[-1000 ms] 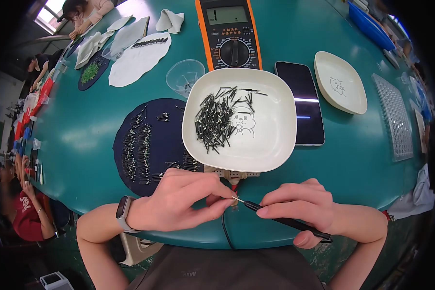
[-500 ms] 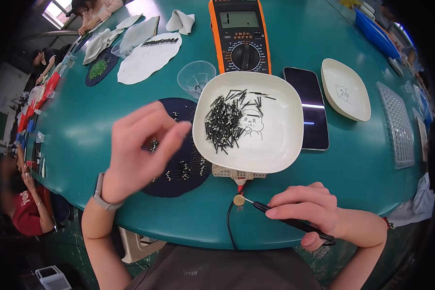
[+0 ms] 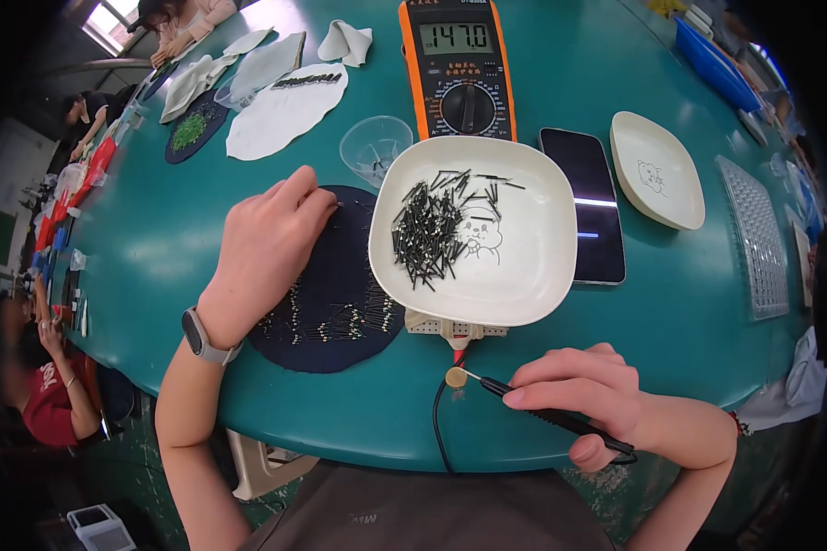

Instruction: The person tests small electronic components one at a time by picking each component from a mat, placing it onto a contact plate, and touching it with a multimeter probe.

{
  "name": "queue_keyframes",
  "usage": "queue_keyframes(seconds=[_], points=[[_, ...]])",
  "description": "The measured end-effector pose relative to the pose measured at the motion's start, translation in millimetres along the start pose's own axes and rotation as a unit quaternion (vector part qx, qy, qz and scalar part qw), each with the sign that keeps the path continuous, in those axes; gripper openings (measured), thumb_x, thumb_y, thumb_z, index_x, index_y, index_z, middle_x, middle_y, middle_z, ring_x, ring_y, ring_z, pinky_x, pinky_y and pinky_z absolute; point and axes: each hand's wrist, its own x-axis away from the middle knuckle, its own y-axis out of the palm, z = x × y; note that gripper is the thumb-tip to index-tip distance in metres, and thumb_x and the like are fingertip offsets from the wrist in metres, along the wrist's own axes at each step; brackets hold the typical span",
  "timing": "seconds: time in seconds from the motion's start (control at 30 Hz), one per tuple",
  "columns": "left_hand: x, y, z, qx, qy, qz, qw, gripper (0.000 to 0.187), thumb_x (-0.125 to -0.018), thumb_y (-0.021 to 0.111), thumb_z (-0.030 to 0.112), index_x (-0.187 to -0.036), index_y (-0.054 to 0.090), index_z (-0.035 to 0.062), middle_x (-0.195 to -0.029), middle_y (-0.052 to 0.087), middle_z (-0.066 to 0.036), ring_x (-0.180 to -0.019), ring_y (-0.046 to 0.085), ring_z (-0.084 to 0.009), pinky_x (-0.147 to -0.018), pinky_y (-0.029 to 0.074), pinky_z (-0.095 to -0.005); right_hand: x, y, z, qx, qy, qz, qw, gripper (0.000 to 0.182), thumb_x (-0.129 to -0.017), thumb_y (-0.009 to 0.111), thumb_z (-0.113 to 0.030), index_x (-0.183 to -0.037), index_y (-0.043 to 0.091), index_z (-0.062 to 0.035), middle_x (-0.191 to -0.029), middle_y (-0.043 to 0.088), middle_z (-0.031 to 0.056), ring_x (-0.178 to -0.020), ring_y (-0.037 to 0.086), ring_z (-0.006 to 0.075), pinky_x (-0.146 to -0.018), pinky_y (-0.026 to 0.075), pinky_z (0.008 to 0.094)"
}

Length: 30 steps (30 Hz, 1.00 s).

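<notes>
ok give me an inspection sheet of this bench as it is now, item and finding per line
surface: teal round table, crowded.
job's things: black probe, tip on a small brass disc; dark cloth with rows of small parts; white dish holding a pile of dark pins; multimeter reading 147.0.
clutter: phone, empty white dish, clear cup, clear grid tray, white cloths.
grippers: left hand, fingers on the dark cloth; right hand grips the probe.
cables: black lead runs off the table edge.
surroundings: other people seated at the left.

head-worn view, close, downward over table
</notes>
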Motion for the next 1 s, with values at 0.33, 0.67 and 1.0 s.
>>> queue_keyframes(seconds=[0.33, 0.67, 1.0], points=[[5.4, -38.7, 28.1, 0.327, -0.112, 0.111, 0.932, 0.013, -0.085, 0.074, -0.003, -0.096, 0.073, 0.0028, -0.085, 0.071, -0.004, -0.058, 0.06, -0.01, -0.05, 0.043, -0.0227, 1.0, -2.6, 0.3, 0.004, 0.005, -0.011, 1.0, 0.051, -0.097, 0.057, -0.045, -0.121, 0.07, -0.0015, -0.106, 0.068, 0.0116, -0.07, 0.067, 0.0181, -0.048, 0.045, 0.0257], [18.8, -21.1, 86.9, 0.546, 0.051, -0.049, 0.835, 0.012, -0.085, 0.079, 0.005, -0.095, 0.072, 0.0039, -0.078, 0.073, -0.005, -0.049, 0.057, -0.0119, -0.043, 0.04, -0.0247, 0.6, -2.3, -0.4, 0.008, 0.012, -0.016, 1.0, 0.053, -0.096, 0.059, -0.047, -0.124, 0.069, -0.0039, -0.109, 0.067, 0.01, -0.074, 0.068, 0.0183, -0.05, 0.044, 0.0257], [17.0, -22.3, 87.4, 0.541, 0.048, -0.042, 0.839, 0.013, -0.084, 0.079, 0.005, -0.095, 0.072, 0.0045, -0.079, 0.073, -0.005, -0.051, 0.057, -0.0125, -0.044, 0.039, -0.025, 0.2, -5.1, -2.5, 0.01, 0.026, -0.041, 0.999, 0.055, -0.095, 0.06, -0.049, -0.126, 0.068, -0.0049, -0.112, 0.067, 0.0099, -0.077, 0.069, 0.0183, -0.051, 0.044, 0.0259]])
